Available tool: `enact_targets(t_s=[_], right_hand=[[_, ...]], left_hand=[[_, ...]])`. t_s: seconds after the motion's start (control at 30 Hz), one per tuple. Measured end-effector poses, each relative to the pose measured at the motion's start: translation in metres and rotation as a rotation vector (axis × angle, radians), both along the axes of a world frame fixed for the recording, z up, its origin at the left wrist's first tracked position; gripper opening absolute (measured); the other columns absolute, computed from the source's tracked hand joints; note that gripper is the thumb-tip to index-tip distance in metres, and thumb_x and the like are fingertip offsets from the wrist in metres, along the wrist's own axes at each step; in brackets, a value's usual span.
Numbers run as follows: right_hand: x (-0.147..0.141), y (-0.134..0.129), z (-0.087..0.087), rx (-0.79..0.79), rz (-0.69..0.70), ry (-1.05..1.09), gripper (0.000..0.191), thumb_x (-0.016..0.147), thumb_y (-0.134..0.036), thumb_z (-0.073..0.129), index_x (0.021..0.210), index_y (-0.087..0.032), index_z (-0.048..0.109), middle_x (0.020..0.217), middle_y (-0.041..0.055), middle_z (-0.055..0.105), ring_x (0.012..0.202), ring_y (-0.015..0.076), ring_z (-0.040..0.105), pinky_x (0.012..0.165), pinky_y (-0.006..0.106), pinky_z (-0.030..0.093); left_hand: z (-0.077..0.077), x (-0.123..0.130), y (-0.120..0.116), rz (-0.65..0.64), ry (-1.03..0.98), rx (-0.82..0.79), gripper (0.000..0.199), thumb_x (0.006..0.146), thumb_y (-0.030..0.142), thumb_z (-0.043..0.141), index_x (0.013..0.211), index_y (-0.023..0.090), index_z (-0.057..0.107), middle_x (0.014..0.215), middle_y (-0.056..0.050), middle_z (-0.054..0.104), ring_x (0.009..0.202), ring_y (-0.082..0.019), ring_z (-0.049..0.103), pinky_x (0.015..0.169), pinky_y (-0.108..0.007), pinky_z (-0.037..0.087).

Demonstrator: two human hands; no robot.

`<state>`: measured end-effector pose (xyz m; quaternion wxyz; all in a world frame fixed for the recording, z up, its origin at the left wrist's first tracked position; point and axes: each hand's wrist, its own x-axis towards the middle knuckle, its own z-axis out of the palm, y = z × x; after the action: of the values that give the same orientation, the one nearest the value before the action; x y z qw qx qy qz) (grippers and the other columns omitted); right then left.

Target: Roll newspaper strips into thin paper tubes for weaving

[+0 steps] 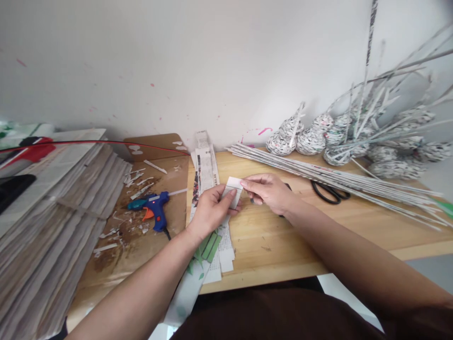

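A small white piece of paper (233, 185) with a dark line across it is held over the table. My left hand (214, 206) is closed on it, the thumb lying on top. At its upper right corner, the thumb and fingers of my right hand (266, 190) pinch the same piece. Cut newspaper strips (207, 170) lie just left of and beneath my left hand, with a white and green printed strip (208, 246) on them. Something dark lies partly hidden behind my right hand; I cannot make out what it is.
On brown cardboard (177, 165) at left rests a blue glue gun (157, 208) among paper scraps. A tall newspaper stack (71, 212) stands further left. Rolled paper sticks (311, 172) cross the right side, near black scissors handles (331, 192). Woven paper shapes (311, 140) stand along the wall.
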<state>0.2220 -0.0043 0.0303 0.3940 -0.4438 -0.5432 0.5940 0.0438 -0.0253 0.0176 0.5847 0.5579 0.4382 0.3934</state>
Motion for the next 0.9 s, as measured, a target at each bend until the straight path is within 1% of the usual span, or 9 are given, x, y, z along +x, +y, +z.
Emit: enact_targets(t_s=[0.17,0.3,0.4,0.57,0.73,0.9], right_hand=[[-0.006,0.000,-0.004,-0.015,-0.088,0.026,0.035,0.070,-0.047,0.074,0.067,-0.014,0.063,0.054,-0.0039,0.047,0.040,0.0044,0.035,0.037,0.021,0.021],[-0.008,0.000,-0.008,0.078,-0.143,0.000,0.036,0.069,-0.048,0.075,0.066,-0.014,0.064,0.053,-0.0032,0.050,0.042,0.0055,0.037,0.038,0.022,0.022],[-0.008,0.000,-0.011,0.139,-0.160,-0.037,0.035,0.072,-0.048,0.073,0.067,-0.015,0.064,0.051,-0.0042,0.048,0.044,0.0060,0.037,0.040,0.022,0.025],[-0.009,0.001,-0.014,0.183,-0.154,-0.052,0.035,0.073,-0.049,0.072,0.065,-0.017,0.061,0.051,-0.0049,0.046,0.045,0.0069,0.037,0.042,0.022,0.027],[-0.010,0.000,-0.012,0.194,-0.131,-0.049,0.037,0.072,-0.050,0.072,0.064,-0.016,0.060,0.055,-0.0035,0.051,0.047,0.0071,0.039,0.043,0.022,0.029],[-0.008,-0.002,-0.004,0.145,-0.054,-0.053,0.035,0.071,-0.049,0.073,0.073,-0.014,0.066,0.059,-0.0026,0.054,0.048,0.0070,0.041,0.044,0.023,0.031]], left_hand=[[0.000,0.001,-0.001,0.016,0.021,0.005,0.029,0.083,0.043,0.062,0.088,0.015,0.063,0.073,-0.004,0.069,0.068,-0.019,0.069,0.062,-0.029,0.058],[0.000,0.002,-0.002,0.016,0.028,0.007,0.030,0.083,0.043,0.061,0.088,0.014,0.064,0.073,-0.005,0.069,0.067,-0.019,0.068,0.062,-0.030,0.058],[0.000,0.002,-0.001,0.015,0.024,0.003,0.029,0.082,0.043,0.062,0.088,0.014,0.064,0.072,-0.005,0.069,0.066,-0.018,0.068,0.063,-0.030,0.058],[-0.002,0.002,-0.002,0.004,0.025,0.019,0.027,0.081,0.041,0.064,0.086,0.014,0.065,0.074,-0.005,0.070,0.069,-0.019,0.068,0.064,-0.030,0.058],[-0.002,0.002,-0.002,-0.004,0.039,0.033,0.026,0.080,0.039,0.067,0.086,0.014,0.065,0.078,-0.006,0.071,0.070,-0.018,0.068,0.064,-0.030,0.058],[-0.001,0.001,0.000,0.035,-0.010,-0.020,0.028,0.079,0.041,0.067,0.088,0.014,0.065,0.075,-0.005,0.070,0.067,-0.017,0.067,0.063,-0.029,0.058]])
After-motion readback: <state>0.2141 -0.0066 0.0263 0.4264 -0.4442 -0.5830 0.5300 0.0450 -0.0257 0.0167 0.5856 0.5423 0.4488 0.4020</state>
